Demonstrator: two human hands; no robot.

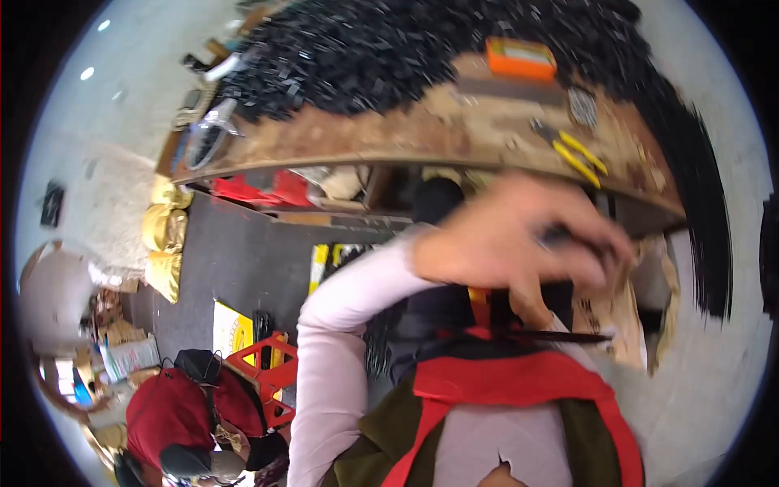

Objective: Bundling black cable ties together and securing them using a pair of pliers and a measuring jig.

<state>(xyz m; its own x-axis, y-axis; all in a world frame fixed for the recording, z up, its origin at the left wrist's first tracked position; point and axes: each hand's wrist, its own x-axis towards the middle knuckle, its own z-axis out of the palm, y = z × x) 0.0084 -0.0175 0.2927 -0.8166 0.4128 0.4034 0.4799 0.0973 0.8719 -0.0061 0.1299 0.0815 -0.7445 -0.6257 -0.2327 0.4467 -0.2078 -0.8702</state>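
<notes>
My left hand point(519, 231) reaches across in front of me, smeared by motion, its fingers curved. A small dark patch shows between thumb and fingers; I cannot make out whether it is an object. Just below it, my right hand point(531, 307) is partly covered by the left, its fingers mostly hidden. A thin dark strip point(568, 334) runs sideways at the right wrist, above my red apron point(499, 377); whether it is gripped does not show. Beyond the hands, pliers with yellow handles point(580, 158) lie near the edge of the wooden workbench point(365, 138).
A large heap of small black pieces point(349, 61) covers the bench's far side, beside an orange box point(521, 58). Long black strips point(707, 219) hang over its right end. Below are a shelf with red cloth point(264, 188) and a brown sack point(613, 316). A person point(174, 414) is at lower left.
</notes>
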